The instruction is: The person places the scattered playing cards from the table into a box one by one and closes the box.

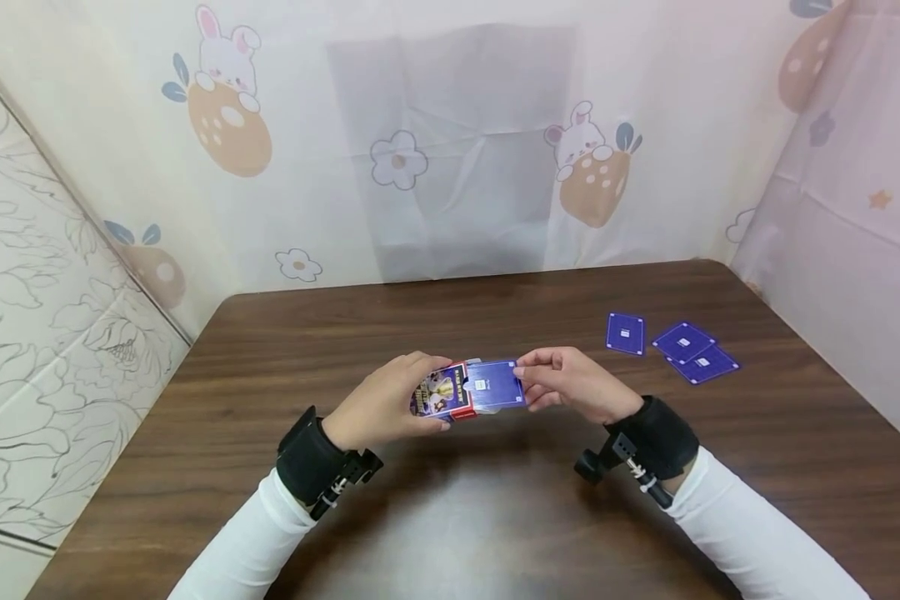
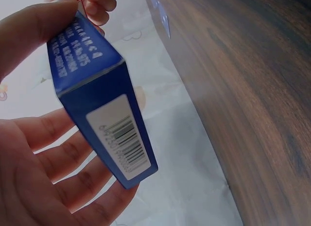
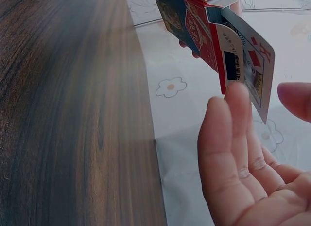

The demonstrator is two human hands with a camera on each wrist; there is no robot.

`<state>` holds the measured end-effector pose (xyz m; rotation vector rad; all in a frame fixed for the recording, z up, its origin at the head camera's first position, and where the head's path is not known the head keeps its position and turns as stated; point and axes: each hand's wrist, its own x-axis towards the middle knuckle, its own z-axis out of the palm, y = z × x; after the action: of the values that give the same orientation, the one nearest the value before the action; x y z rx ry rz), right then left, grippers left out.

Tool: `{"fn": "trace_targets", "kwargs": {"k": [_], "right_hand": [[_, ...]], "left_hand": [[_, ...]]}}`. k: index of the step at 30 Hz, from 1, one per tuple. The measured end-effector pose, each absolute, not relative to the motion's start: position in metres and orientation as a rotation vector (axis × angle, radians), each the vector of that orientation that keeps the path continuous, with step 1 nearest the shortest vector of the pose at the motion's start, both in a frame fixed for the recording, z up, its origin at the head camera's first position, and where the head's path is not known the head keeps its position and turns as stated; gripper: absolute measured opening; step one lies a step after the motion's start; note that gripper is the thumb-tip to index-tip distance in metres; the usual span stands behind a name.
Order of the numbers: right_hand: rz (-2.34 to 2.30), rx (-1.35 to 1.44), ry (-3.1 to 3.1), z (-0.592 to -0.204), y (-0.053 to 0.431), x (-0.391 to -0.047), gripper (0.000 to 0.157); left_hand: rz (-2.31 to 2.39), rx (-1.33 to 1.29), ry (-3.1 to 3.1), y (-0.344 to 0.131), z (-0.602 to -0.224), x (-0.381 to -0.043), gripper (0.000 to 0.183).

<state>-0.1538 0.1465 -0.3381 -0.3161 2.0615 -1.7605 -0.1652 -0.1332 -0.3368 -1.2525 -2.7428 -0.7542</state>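
Note:
My left hand (image 1: 386, 402) grips a blue playing-card box (image 1: 441, 392) between thumb and fingers, above the table. A barcode label (image 2: 121, 136) shows on the box's end in the left wrist view. From the box's red-trimmed open end a playing card (image 1: 498, 383) sticks out, blue back up. Its face, a king of diamonds (image 3: 265, 65), shows in the right wrist view. My right hand (image 1: 573, 383) is at the card's outer end, fingers fairly straight beneath it. The thumb (image 3: 296, 100) stands slightly apart from the card in the right wrist view.
On the brown wooden table (image 1: 435, 517), a single blue-backed card (image 1: 626, 333) lies at the back right. Beside it two more cards (image 1: 708, 364) overlap. A patterned curtain (image 1: 465, 192) hangs behind the table, and a flower-patterned panel (image 1: 60, 358) stands on the left.

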Motion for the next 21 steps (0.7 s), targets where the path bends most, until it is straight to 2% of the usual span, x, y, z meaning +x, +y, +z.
{"fn": "trace_targets", "kwargs": {"k": [8, 21], "right_hand": [[-1.811, -0.337, 2.057, -0.3384, 0.1446, -0.1505, 0.023], [-1.884, -0.271, 2.148, -0.3394, 0.1382, -0.1448, 0.024]], "left_hand": [[-0.763, -1.25, -2.737, -0.1341, -0.3392, -0.1647, 0.074], [-0.731, -1.239, -2.756, -0.1323, -0.3426, -0.1657, 0.074]]}}
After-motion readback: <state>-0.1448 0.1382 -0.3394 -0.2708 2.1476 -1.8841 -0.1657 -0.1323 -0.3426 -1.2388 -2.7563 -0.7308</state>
